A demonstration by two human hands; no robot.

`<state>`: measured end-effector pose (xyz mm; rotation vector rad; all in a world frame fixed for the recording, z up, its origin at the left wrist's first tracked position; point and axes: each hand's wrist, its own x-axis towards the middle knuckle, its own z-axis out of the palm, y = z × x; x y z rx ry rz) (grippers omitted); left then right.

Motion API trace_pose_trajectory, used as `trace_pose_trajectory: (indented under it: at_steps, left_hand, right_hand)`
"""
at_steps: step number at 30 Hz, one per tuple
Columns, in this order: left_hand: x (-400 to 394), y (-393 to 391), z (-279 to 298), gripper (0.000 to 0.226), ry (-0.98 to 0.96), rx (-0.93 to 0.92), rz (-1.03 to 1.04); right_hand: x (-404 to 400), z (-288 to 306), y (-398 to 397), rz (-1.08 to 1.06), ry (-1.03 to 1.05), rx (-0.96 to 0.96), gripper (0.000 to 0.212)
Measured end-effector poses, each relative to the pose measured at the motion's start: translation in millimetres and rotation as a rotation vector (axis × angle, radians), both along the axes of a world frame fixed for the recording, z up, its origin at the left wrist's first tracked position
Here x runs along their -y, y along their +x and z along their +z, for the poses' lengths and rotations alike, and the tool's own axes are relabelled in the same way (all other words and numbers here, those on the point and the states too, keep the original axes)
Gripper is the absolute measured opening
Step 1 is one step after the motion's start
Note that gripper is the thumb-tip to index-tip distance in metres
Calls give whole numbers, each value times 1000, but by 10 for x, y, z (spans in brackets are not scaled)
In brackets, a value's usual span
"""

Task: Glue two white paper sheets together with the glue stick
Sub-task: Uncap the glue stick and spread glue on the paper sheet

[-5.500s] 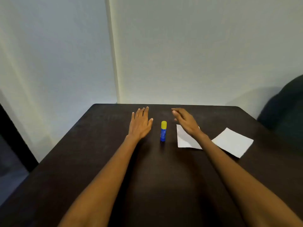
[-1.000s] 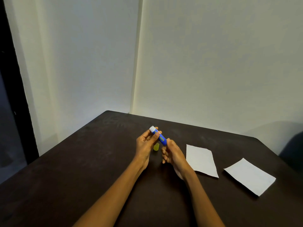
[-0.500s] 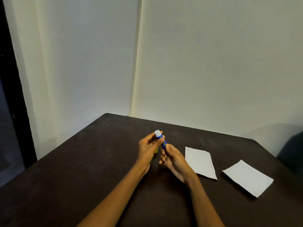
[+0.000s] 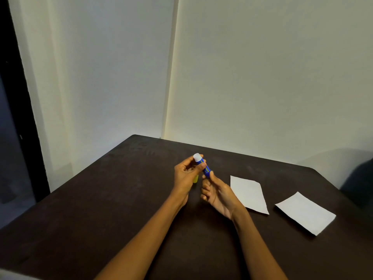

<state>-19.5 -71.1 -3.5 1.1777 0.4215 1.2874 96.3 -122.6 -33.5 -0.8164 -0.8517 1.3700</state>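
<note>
Both hands hold the blue glue stick [image 4: 205,167] above the dark table [image 4: 101,209]. It is uncapped, and its white glue tip [image 4: 197,157] points up and to the left. My left hand [image 4: 186,176] pinches its upper part, with the yellow cap [image 4: 195,179] tucked under its fingers. My right hand [image 4: 217,191] grips the lower end. Two white paper sheets lie flat and apart to the right: the near sheet [image 4: 249,194] just beside my right hand, the far sheet [image 4: 305,213] toward the right edge.
The table stands in a corner between two pale walls [image 4: 262,77]. A dark doorway [image 4: 12,118] is at the left. A dark rounded shape [image 4: 359,184] shows beyond the table's right edge.
Five seconds ago the capped glue stick stood on the table between my flat hands. Over the last second both hands hold it uncapped, and the tip has tilted more upright.
</note>
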Motion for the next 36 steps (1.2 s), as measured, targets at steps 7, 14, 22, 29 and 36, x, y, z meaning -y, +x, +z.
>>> trace_pose_trajectory:
  at_steps: [7,14,22,29,36]
  left_hand:
    - [14,2,-3,33,6,0,-48]
    - [-37,7,-30,29,-7,0,-29]
    - [5,27,-57,27,-1,-1,-53]
    - [-21,23,16,28,-5,-4,-29]
    - [-17,16,-32,27,-36,17,5]
  right_hand:
    - [11,26,6,-33,-26,35,39]
    - [26,44,-18,-38,-18,42,39]
    - [63,41,-11,-63,-101,99,50]
    - [22,89,-13,-76,-43,72,35]
    - [13,-5,-21,-95,-26,135,37]
